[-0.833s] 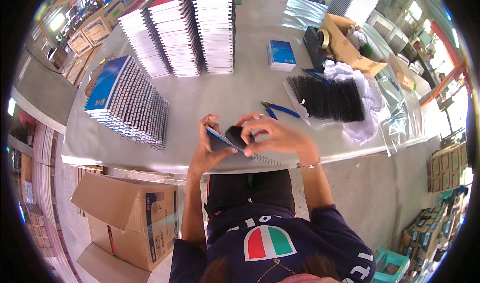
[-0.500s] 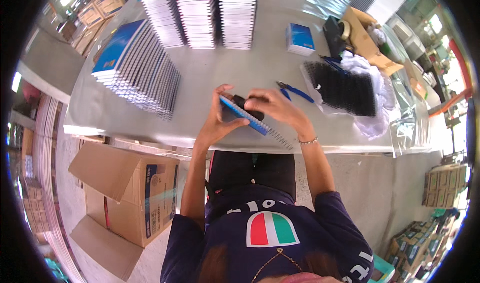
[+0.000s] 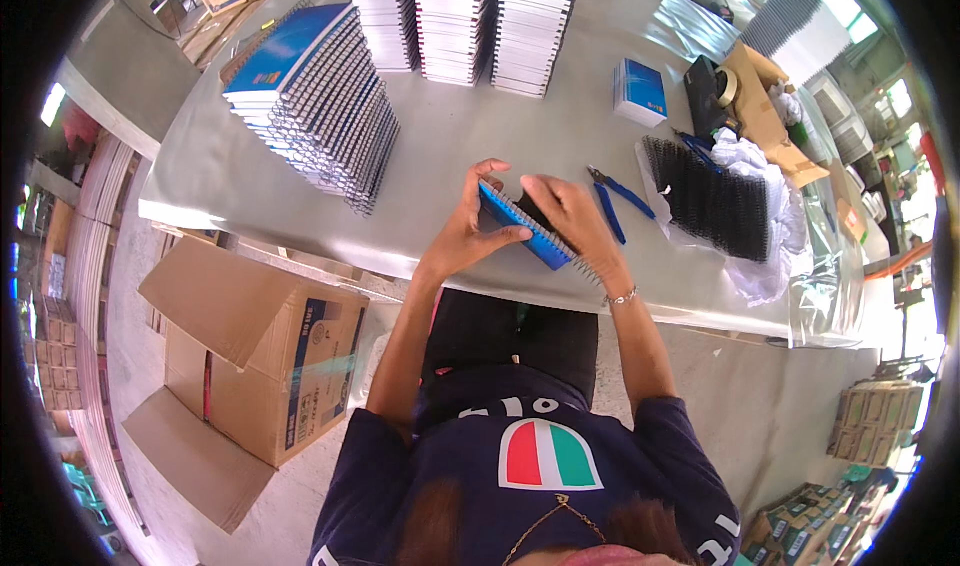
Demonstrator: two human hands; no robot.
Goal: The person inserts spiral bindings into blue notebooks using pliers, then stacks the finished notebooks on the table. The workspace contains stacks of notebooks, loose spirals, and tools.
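Observation:
My left hand (image 3: 462, 234) pinches a small blue-covered notebook (image 3: 545, 246) near the table's front edge, thumb on the cover and fingers behind. The notebook is tilted, and a wire coil (image 3: 588, 269) runs along its upper edge, its loose end reaching past the corner toward my right wrist. My right hand (image 3: 572, 216) is closed round a black rounded object (image 3: 527, 206) beside that edge; fingers hide most of it. Just right of this hand lie blue-handled cutting pliers (image 3: 610, 211), their handles apart, touched by neither hand.
A stack of spiral-bound notebooks (image 3: 340, 106) stands at left, with tall piles of white pages (image 3: 450, 26) behind. Blue booklets (image 3: 640, 91) sit farther right. Black coils (image 3: 712, 201) lie on white wrapping at right. Below the table's left side is an opened cardboard box (image 3: 265, 366).
The view has shifted, moving the table's things rightward in the picture. My right hand has turned beside the coil, and less of the black object and of the coil's loose end shows.

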